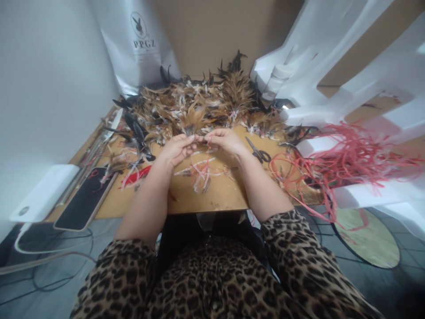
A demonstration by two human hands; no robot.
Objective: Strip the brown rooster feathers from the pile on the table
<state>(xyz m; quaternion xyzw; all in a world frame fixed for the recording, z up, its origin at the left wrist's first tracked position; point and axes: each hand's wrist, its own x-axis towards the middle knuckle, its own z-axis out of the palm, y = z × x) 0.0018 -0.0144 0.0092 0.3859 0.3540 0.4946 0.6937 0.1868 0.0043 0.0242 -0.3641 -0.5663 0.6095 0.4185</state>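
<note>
My left hand (179,147) pinches the base of a small bunch of brown feathers (192,118), which fans out away from me. Close beside it, my right hand (225,140) has thumb and forefinger pressed together on a thin red strip (209,145) that hangs down from the fingertips. Where the strip meets the feather bases is too small to make out. Below the hands lie tangled pink and white ribbon scraps (201,174). Behind them spreads a large heap of brown and black feathers (166,104).
Black scissors (258,150) lie right of my right hand. Red ribbons (352,155) spill over white foam at the right. A phone (84,199) and a white power strip or box (44,192) sit at the left edge. A white printed bag (142,57) stands behind.
</note>
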